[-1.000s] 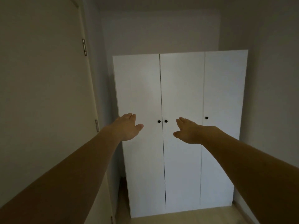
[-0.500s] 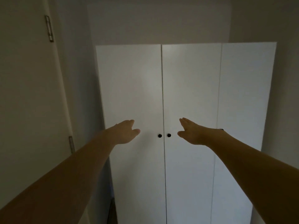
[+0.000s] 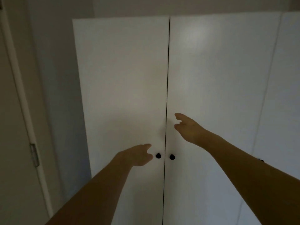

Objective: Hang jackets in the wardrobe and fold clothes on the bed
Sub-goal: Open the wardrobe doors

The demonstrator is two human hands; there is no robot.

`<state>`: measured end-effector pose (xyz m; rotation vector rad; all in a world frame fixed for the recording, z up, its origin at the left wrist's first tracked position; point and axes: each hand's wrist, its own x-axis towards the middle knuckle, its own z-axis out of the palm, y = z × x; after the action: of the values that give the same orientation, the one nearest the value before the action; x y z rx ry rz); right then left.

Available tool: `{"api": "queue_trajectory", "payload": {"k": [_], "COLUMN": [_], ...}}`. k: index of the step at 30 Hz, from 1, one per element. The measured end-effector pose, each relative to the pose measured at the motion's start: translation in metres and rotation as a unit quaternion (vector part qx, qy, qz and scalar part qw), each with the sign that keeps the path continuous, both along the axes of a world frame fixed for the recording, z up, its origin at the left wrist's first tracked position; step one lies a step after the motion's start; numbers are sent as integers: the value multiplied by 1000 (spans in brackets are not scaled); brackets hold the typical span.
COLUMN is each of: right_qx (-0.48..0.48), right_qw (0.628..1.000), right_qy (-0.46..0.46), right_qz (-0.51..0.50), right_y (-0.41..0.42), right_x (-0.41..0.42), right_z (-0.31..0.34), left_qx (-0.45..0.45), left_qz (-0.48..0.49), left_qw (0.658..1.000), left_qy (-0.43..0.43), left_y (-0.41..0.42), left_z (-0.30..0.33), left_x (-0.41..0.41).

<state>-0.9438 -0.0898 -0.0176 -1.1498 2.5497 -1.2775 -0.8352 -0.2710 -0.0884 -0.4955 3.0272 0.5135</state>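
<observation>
Reach toward closed wardrobe [image 3: 123, 82]; no jackets or bed in view.

Left hand [image 3: 138, 154], fingers loosely extended and holding nothing, sits just beside left knob [image 3: 158, 155], probably to pull that door. Right hand [image 3: 189, 127], likewise open and empty, hovers above right knob [image 3: 171, 157]. No labels or writing legible.

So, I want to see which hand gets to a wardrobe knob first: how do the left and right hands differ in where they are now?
The left hand is low, level with the left knob and just beside it; the right hand is higher, well above the right knob. The left hand lies over the left door, the right hand over the middle door. Both are open, reaching forward and holding nothing.
</observation>
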Motion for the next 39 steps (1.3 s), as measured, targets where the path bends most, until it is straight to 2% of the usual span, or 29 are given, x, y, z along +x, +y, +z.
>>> {"api": "queue_trajectory", "payload": {"k": [5,10,13,17,26,29,32,35,39], "right_qx": [-102,-138,-166,-161,-192,-205,-204,-202,-205], "right_qw": [993,986,983,984,977,973,969,963,952], "right_qy": [-33,-56,-59,-48,-35,-15,7,38,78], "right_qz": [54,78,54,51,83,105,137,172,214], "right_y": [-41,-66,-74,-82,-62,-53,-50,-57,-76], "right_x": [-48,-78,-87,-87,-23,16,59,97,141], "right_z": [-8,-29,-41,-47,-41,-41,-39,-38,-40], "left_qx": [21,40,53,2,6,-51,-141,-238,-263], "left_qz": [31,68,92,108,138,162,168,172,200], "left_qw": [999,997,994,992,978,964,954,922,894], "left_qy": [-3,-7,28,70,157,202,206,252,303], "left_y": [0,-2,-3,-1,27,38,40,39,38], "left_z": [-46,-84,-95,-95,-98,-104,-112,-116,-118], "left_x": [-69,-108,-119,-117,-22,16,61,110,164]}}
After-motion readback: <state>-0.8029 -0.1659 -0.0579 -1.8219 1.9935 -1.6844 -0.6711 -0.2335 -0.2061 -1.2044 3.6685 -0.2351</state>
